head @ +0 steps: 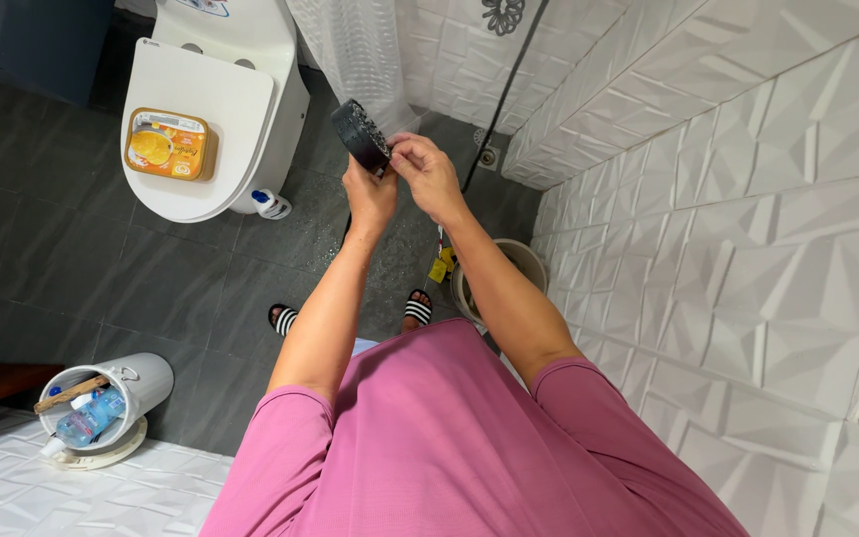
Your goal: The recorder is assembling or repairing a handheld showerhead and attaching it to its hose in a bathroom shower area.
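1. We've got our left hand (370,194) clenched around the neck of a black round shower head (360,134), held out in front of us at chest height above the grey floor tiles (181,288).
2. Our right hand (428,171) comes in from the side, fingertips (397,149) pinched at the lower rim of the head where it meets our left hand; what they pinch is too small to tell.
3. The head looks rigid and light, we'd judge, a hard disc with a dotted spray face tilted away to the left. Probably wet, so slick on the face; the safest hold is the narrow neck and the rim, not the nozzles.
4. Below our hands, striped slippers (283,318) on the floor, and a small beige bucket (524,261) against the white faceted wall tiles (728,199).
5. Further left, a white toilet (201,109) with its lid down and an orange tub (168,144) on it; near left, a grey bin (136,383) with bottles inside.
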